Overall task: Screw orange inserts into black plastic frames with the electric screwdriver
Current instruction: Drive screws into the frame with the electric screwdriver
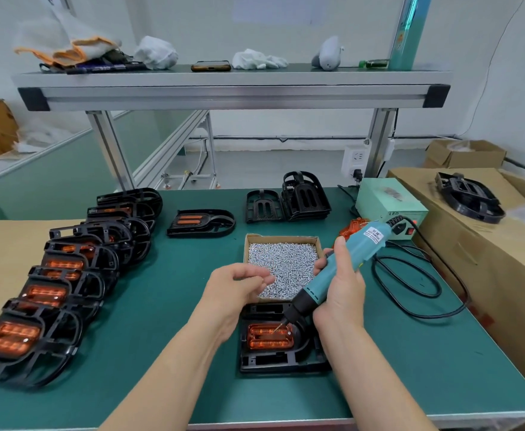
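Observation:
A black plastic frame (pixel 273 360) lies on the green mat in front of me, with an orange insert (pixel 262 340) seated in it. My right hand (pixel 340 286) grips the teal electric screwdriver (pixel 345 261), tilted so its bit points down at the insert. My left hand (pixel 239 286) hovers over the near edge of the cardboard screw box (pixel 283 264), fingers curled and blurred; whether it pinches a screw I cannot tell.
A row of several frames with orange inserts (pixel 49 290) lies at the left. One more assembled frame (pixel 200 222) and a stack of bare black frames (pixel 289 202) sit farther back. The screwdriver's power box (pixel 388 202) and looped cable (pixel 416 290) lie at the right, beside cardboard cartons (pixel 478 244).

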`<state>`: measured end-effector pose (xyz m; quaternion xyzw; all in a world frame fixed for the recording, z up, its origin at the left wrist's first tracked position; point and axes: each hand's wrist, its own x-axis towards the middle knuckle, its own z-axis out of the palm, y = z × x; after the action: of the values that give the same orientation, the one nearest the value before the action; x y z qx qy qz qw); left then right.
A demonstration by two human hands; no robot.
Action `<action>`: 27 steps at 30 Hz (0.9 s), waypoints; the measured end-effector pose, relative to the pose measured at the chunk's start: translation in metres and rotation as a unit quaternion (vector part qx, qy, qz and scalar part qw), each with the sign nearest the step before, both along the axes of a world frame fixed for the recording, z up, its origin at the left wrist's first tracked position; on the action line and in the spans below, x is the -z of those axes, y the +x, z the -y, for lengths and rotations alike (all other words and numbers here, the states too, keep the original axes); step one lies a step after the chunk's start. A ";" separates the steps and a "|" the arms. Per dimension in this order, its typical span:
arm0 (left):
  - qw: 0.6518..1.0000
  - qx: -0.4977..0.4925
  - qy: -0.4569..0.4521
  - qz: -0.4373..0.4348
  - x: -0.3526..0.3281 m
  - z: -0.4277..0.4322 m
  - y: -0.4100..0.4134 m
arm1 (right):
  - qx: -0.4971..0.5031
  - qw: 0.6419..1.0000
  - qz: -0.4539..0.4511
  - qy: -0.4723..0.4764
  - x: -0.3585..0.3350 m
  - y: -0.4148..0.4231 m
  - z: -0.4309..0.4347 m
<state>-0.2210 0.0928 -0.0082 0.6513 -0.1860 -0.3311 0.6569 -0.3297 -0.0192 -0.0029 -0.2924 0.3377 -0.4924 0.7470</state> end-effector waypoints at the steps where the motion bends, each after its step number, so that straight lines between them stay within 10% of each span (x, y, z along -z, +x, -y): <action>1: 0.999 0.002 -0.019 -0.034 0.001 -0.005 -0.001 | 0.002 1.000 0.001 0.001 -0.001 0.002 0.000; 27: 0.978 -0.033 -0.091 -0.184 0.013 -0.048 -0.015 | 0.008 0.997 0.040 0.059 -0.027 0.027 0.005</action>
<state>-0.2361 0.1410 -0.0209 0.5224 -0.0699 -0.4048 0.7472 -0.3025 -0.0238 0.0237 -0.2253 0.3384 -0.4890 0.7718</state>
